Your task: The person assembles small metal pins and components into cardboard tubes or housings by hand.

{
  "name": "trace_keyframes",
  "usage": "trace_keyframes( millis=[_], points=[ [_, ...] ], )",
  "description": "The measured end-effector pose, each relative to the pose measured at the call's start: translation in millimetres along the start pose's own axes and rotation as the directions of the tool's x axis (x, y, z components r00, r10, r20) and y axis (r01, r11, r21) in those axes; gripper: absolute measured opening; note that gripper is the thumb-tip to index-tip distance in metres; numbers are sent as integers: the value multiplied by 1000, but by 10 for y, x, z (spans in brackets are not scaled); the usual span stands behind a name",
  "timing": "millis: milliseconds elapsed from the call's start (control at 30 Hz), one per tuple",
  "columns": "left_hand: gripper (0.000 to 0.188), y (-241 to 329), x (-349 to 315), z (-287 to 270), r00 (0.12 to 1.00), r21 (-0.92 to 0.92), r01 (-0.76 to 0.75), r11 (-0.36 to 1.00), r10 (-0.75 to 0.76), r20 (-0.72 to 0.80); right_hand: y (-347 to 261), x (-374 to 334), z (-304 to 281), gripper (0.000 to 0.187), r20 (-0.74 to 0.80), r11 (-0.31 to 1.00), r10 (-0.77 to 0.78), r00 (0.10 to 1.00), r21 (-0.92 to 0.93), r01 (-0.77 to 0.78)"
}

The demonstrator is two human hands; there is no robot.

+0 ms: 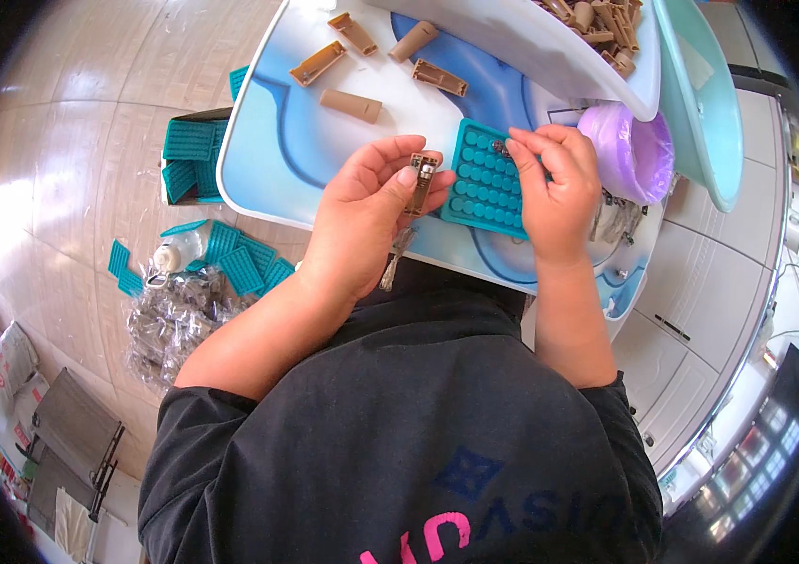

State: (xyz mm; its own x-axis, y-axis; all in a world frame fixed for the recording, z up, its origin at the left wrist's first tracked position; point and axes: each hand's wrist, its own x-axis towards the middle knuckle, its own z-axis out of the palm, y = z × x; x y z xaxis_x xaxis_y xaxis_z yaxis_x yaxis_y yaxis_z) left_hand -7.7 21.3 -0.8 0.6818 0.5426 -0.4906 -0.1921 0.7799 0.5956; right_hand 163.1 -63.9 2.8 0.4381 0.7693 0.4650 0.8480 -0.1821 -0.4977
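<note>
My left hand (371, 188) is closed round a small brown plastic casing (417, 199), its open side facing up and a shiny metal part inside it. Over the teal tray (484, 226) with rows of round pockets, my right hand (557, 174) has its fingertips drawn together. What they hold, if anything, is too small to make out. A few tiny dark parts (500, 147) lie in the tray beside these fingertips. Several more brown casings (352, 105) are scattered on the blue and white table, some hollow side up, others rounded side up.
A white bin (597, 70) of brown casings stands at the far right, beside a pale green basin (707, 122). Near it are a purple-lined bucket (639, 155) and thin metal pieces (617, 221). Left on the floor are a box of teal trays (194, 155) and clear plastic bags (169, 324).
</note>
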Motion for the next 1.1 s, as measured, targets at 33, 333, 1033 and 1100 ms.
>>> trace_keyframes(
  millis=[33,333,1033,1100],
  points=[
    [28,-1,2,2,1000,0,2,1000,-2,3,7,2,-13,12,13,1000,16,1000,-25,-16],
    [28,-10,12,-18,1000,-16,-12,1000,12,24,-70,6,23,12,76,995,-63,995,-68,68],
    [25,-32,-9,-41,999,-73,-39,997,39,-10,-453,-45,251,15,106,940,-341,934,68,335],
    [23,-25,-7,-50,999,-163,-48,985,47,-9,-442,-18,218,14,121,934,-354,928,107,342]
  ],
)
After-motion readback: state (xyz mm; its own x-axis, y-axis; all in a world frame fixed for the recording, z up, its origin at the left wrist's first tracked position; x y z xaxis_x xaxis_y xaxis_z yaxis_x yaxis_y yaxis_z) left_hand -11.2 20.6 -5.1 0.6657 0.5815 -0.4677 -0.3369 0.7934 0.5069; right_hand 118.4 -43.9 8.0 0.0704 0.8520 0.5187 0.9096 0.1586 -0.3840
